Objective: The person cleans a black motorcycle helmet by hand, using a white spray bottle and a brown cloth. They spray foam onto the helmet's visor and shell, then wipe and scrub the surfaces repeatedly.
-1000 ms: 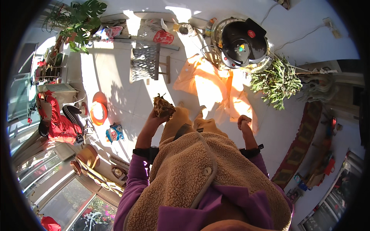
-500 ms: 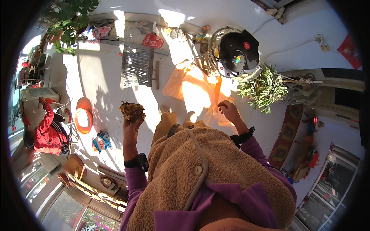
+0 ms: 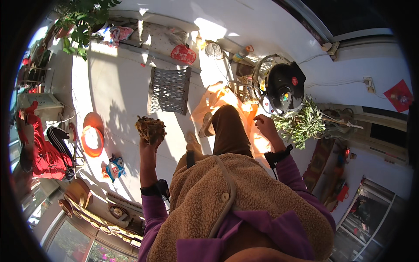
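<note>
the clump [image 3: 150,129] is mottled brown, the sleeves [image 3: 153,215] purple, the fleece vest [image 3: 257,192] tan.

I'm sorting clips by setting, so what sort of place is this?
Probably a home's sunroom or enclosed porch: a window showing greenery, a woven-seat stool and a red diamond-shaped wall hanging suggest it.

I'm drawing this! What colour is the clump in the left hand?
The clump looks brown and yellowish; see the head view.
</note>
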### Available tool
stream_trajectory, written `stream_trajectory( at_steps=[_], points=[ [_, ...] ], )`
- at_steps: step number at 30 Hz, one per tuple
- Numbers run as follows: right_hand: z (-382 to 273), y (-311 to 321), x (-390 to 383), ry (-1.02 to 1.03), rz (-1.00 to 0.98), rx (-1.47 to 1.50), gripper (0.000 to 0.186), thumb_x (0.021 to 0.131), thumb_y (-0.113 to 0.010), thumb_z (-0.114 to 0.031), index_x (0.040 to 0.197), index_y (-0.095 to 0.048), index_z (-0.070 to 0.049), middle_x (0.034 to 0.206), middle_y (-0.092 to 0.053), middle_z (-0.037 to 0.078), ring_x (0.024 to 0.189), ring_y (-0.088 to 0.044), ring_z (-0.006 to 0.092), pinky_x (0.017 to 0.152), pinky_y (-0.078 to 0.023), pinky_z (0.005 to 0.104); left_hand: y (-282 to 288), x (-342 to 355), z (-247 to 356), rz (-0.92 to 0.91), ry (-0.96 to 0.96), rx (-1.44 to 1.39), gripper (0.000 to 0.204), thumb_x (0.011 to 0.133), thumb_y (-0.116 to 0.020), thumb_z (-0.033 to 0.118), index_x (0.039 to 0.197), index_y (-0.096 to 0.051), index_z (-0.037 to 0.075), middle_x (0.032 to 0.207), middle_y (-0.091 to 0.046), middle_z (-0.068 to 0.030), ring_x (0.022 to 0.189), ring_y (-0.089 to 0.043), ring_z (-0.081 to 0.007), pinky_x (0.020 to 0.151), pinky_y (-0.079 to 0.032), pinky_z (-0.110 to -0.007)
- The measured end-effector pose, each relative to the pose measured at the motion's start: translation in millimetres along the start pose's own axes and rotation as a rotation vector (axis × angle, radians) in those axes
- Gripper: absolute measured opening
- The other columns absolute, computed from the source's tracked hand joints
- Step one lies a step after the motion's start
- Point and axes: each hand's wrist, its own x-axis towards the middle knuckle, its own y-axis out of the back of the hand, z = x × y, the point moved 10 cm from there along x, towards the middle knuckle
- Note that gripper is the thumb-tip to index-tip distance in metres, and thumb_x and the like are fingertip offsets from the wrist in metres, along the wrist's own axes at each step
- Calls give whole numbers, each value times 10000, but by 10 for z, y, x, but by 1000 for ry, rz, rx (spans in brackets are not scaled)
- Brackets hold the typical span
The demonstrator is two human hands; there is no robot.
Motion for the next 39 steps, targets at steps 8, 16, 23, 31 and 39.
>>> stream_trajectory(
  at_steps=[8, 16, 23, 31, 39],
  points=[
    [-618, -833, 2858, -3, -314, 144, 236, 914, -530, -107, 1038, -708, -14, 801, -714, 82, 691, -691, 166, 629, -558, 305, 330, 575, 56, 261, 55, -1, 496, 923, -660, 50, 1393, -507, 9, 1295, -641, -115, 1155, -646, -219, 966, -539, -337],
    [-317, -2479, 6481, -337, -244, 206, 248, 903, -574, -200, 1038, -728, -60, 852, -734, 97, 647, -692, 156, 554, -556, 286, 266, 1062, -14, 758, 321, -161, 529, 927, -691, 80, 1411, -483, 38, 1273, -634, -109, 1152, -637, -221, 988, -519, -349],
    [-289, -3303, 8136, -227, -88, -32, 602, 831, -686, -430, 1304, -617, -65, 1158, -716, 182, 1134, -666, 316, 1011, -489, 404, -152, 2073, -245, 709, 385, -141, 565, 932, -659, 30, 1439, -411, 54, 1264, -632, -135, 1134, -644, -251, 970, -518, -379],
    [-62, -3829, 8584, -433, -70, -142, 623, 821, -680, -482, 1232, -659, -16, 1241, -676, 237, 1182, -637, 395, 999, -499, 445, 19, 2252, -590, 741, 389, -193, 539, 934, -650, 64, 1434, -449, 60, 1288, -627, -142, 1169, -622, -300, 1028, -470, -447],
    [-89, -3552, 8505, -248, -47, -286, 487, 818, -674, -386, 1120, -701, -5, 1112, -713, 233, 1075, -679, 386, 916, -520, 464, 22, 2321, -450, 707, 378, -129, 623, 896, -691, 4, 1467, -449, 71, 1352, -600, -151, 1220, -607, -349, 1056, -484, -497]
  ],
)
